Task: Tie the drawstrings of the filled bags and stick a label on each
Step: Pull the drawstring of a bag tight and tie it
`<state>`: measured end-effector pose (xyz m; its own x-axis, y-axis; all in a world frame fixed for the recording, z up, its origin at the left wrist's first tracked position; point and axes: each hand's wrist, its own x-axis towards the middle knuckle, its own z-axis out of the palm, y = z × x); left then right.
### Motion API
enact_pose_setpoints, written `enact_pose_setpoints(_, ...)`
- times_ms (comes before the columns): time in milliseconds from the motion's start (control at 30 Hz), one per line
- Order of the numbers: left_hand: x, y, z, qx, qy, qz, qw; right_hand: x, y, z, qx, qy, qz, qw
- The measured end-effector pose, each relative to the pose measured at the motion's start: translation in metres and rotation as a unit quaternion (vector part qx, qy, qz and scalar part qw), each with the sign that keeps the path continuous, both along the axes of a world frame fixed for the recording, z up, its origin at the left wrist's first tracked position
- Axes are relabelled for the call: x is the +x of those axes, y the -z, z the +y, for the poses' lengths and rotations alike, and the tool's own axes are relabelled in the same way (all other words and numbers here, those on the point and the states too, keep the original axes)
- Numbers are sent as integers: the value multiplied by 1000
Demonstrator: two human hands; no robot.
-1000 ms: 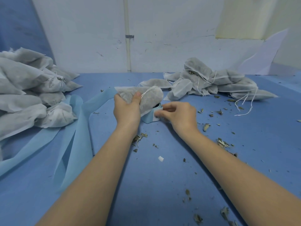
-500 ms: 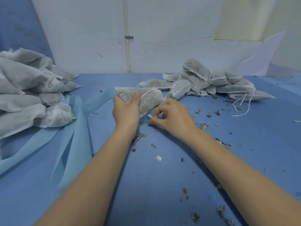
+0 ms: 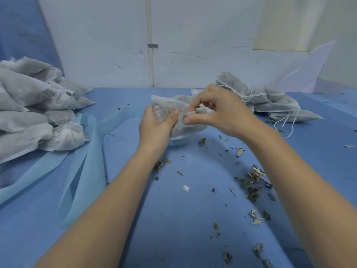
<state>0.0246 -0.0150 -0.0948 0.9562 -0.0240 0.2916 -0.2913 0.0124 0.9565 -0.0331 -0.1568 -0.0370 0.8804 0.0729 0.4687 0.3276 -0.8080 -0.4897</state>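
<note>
Head view is showing the right hand (image 3: 222, 111) hiding part of a filled bag (image 3: 166, 107) lifted above the table (image 3: 173, 219); it is pinching what seems a small label (image 3: 186, 118) against it. The left hand (image 3: 156, 126) is gripping the bag from below, thumb on its front.

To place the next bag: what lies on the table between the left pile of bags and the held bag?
Head view: a light blue strip on the table, between pile and bag.
</note>
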Motion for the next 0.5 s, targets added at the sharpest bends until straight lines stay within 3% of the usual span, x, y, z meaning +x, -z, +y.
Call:
enact_pose_setpoints(267,-12,-11,-5,-1,95,-15,995,1,0,-12,-1,36,-11,999)
enact_pose_setpoints(367,-10,-11,-4,-24,115,-4,993,1,4,-14,61,30,2,998)
enact_pose_setpoints(500,-11,-10,-6,-70,172,11,983,0,7,-22,157,9,90,983)
